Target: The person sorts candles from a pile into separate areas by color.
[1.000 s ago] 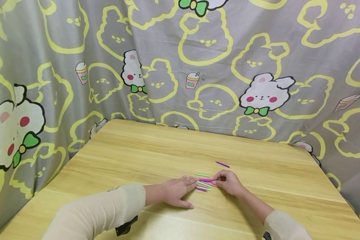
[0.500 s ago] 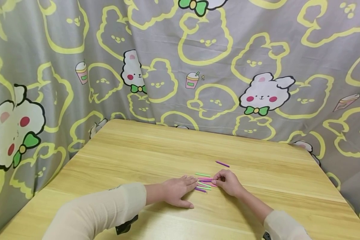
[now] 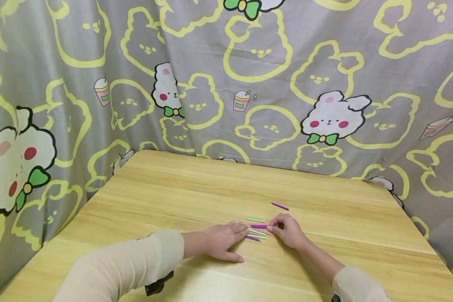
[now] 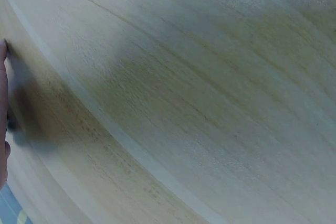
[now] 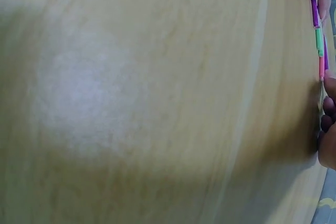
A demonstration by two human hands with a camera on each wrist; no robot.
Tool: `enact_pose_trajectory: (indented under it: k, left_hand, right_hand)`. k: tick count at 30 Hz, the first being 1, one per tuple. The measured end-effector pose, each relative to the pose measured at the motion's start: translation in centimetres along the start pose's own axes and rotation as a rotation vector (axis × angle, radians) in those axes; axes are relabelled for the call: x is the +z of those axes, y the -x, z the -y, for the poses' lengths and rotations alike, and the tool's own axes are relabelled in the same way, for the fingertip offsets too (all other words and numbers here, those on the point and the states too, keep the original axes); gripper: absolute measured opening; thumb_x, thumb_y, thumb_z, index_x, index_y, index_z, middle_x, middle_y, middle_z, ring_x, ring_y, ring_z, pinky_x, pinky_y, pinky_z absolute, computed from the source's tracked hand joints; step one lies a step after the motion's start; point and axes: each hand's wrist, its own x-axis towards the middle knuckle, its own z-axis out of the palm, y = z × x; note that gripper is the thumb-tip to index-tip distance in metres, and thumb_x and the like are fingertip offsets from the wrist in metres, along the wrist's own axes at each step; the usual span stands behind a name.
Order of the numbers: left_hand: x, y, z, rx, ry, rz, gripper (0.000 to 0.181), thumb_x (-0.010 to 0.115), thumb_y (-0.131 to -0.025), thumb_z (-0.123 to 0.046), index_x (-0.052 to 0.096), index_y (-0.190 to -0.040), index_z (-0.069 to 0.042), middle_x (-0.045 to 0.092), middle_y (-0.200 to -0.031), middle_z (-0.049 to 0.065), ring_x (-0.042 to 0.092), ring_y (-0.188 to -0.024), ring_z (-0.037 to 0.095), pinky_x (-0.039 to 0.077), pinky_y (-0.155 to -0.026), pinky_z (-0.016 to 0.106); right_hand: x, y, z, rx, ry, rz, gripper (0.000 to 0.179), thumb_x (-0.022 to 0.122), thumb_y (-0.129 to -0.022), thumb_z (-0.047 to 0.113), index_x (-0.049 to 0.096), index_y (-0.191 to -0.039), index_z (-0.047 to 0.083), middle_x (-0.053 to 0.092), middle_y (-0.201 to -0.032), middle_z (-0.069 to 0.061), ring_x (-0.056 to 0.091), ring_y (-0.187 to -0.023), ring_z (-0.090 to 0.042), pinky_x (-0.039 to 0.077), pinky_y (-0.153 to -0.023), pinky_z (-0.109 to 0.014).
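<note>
Head view: on the wooden worktop (image 3: pixel 166 197), the left hand (image 3: pixel 222 241) lies flat, fingers spread, touching a cluster of coloured sticks (image 3: pixel 257 232). The right hand (image 3: pixel 287 230) pinches a purple stick's end. A lone purple stick (image 3: pixel 280 206) lies apart.

Left wrist view: mostly bare wood.

Right wrist view: fingertips (image 5: pixel 328 109) at the sticks' edge.

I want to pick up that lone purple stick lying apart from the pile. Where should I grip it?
Pinch the lone purple stick at its middle, from above. It lies flat on the table, thin, with bare wood on both long sides, so fingertips fit either side.
</note>
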Motion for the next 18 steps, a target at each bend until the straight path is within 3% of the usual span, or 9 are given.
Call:
enact_pose_trajectory:
  k: [11, 18]
  left_hand:
    - [-0.02, 0.04, -0.04, 0.004, -0.01, -0.005, 0.078, 0.038, -0.091, -0.06, 0.029, -0.144, -0.002, 0.026, -0.151, 0.014, 0.027, -0.14, 0.025, 0.022, -0.115, 0.035]
    - [0.14, 0.02, 0.01, -0.001, -0.018, -0.009, 0.078, 0.037, -0.091, -0.061, 0.03, -0.144, -0.003, 0.026, -0.151, 0.014, 0.027, -0.14, 0.024, 0.023, -0.115, 0.035]
  right_hand:
    - [-0.16, 0.15, 0.24, 0.013, -0.03, -0.018, 0.007, 0.067, -0.083, 0.007, 0.064, -0.077, 0.005, 0.058, -0.077, -0.002, 0.041, -0.071, -0.008, 0.037, -0.061, -0.017]
    - [-0.06, 0.77, -0.24, -0.157, -0.111, -0.15, 0.018, 0.069, -0.082, 0.02, 0.063, -0.074, 0.005, 0.054, -0.07, -0.001, 0.04, -0.064, -0.005, 0.034, -0.052, -0.018]
